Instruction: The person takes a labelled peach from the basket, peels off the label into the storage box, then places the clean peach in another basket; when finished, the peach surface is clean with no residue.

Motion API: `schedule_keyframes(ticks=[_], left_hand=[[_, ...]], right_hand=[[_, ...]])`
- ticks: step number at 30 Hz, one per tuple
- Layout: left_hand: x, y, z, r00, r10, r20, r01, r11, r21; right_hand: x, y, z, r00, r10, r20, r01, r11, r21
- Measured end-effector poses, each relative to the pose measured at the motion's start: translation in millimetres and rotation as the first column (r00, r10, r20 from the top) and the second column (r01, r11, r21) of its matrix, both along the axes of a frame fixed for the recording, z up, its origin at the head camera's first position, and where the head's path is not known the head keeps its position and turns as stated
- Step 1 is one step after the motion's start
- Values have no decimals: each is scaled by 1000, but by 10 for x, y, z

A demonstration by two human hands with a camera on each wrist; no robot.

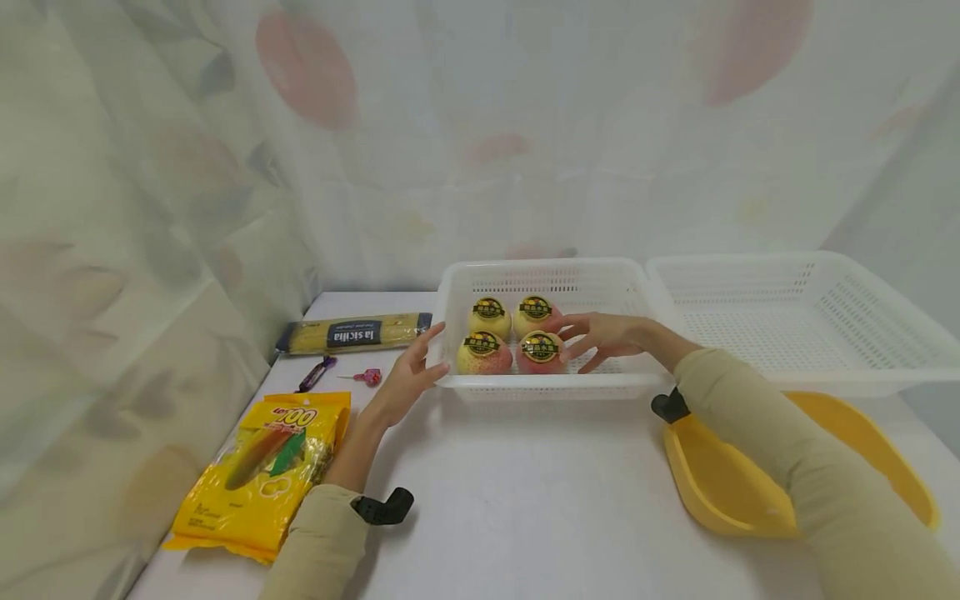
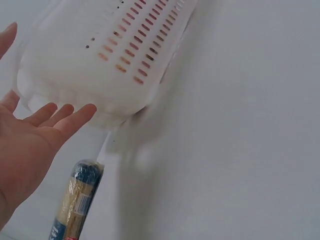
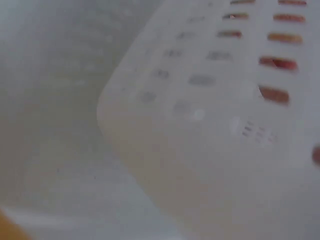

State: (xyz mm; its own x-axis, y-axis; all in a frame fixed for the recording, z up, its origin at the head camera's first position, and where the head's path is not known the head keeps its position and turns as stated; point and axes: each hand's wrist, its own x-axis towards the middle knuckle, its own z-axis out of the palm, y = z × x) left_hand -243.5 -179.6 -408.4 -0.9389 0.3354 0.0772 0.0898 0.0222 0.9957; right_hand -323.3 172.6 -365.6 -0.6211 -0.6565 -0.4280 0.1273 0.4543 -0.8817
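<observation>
My right wrist view is mostly blur: only a slotted wall of the basket (image 3: 210, 125) with reddish colour behind the slots, and no hand in it at all. From the head view, the far rim of the basket (image 1: 540, 268) hides nothing much, but my right sleeve covers part of the yellow tray (image 1: 750, 492) at 4 o'clock, and the yellow bag (image 1: 258, 471) at 8 o'clock is partly behind my left sleeve.

My left hand (image 1: 408, 375) is open, fingers straight and spread, palm against the basket's left end at 9 o'clock of it. The left wrist view shows that hand (image 2: 30, 145) with fingertips just at the basket (image 2: 105, 60) wall; I cannot tell whether they touch.

My right hand (image 1: 607, 335) reaches into the basket from 3 o'clock, fingers loosely spread, tips at the near right apple (image 1: 542, 350). I cannot tell whether it grips or only touches. Four stickered apples sit in the basket's left half.

Only the head view shows the second basket (image 1: 810, 321) at 3 o'clock and a lollipop (image 1: 367, 377). The pasta (image 1: 352, 333) at 9 o'clock appears in the left wrist view too (image 2: 75, 205), cut off at the bottom.
</observation>
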Motion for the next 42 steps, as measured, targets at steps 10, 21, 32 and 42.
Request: schedule_keyframes(ticks=[10,21,32,42], left_hand=[[50,9,-69,999,20,-49,-20,1000,14],[86,43,-101,998,25,-63,-19,996,91],[92,95,-108,997,24,-68,-17,994,106],[103,77,-71,998,36,-41,-31,992,124]], right_hand=[[104,-221,-116,986,-89,-142,88,996,-13],[186,-280,-115,952,-92,-291,107,994,37],[182,-200,-133,933,-114,-341,131,991,28],[246,-107,341,927,-141,-347,99,986,-134]])
